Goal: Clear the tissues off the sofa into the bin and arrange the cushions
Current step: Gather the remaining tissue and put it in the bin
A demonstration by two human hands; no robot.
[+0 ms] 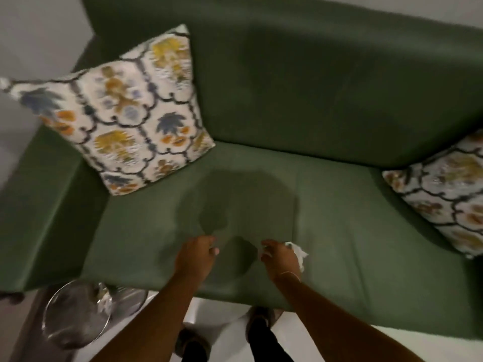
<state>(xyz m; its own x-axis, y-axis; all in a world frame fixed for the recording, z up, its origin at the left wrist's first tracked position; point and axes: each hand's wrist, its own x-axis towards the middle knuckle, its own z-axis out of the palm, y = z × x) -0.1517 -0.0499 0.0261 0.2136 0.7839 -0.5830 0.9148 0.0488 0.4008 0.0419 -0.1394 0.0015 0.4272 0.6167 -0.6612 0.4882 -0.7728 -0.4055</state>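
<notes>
I look down at a green sofa (339, 218). A patterned cushion (130, 113) leans in its left back corner, and a second patterned cushion (444, 194) lies at the right end. My right hand (281, 256) hovers over the seat's front middle, closed on a crumpled white tissue (300, 254) that sticks out to its right. My left hand (196, 254) is just left of it, fingers curled loosely, holding nothing. A clear bin (75, 317) stands on the floor at the sofa's front left, with a white tissue (105, 303) at its rim.
The sofa's left armrest (39, 218) rises beside the bin. White floor (224, 333) shows below the seat edge, with my feet (261, 317) on it. A grey wall (31, 27) runs behind and to the left.
</notes>
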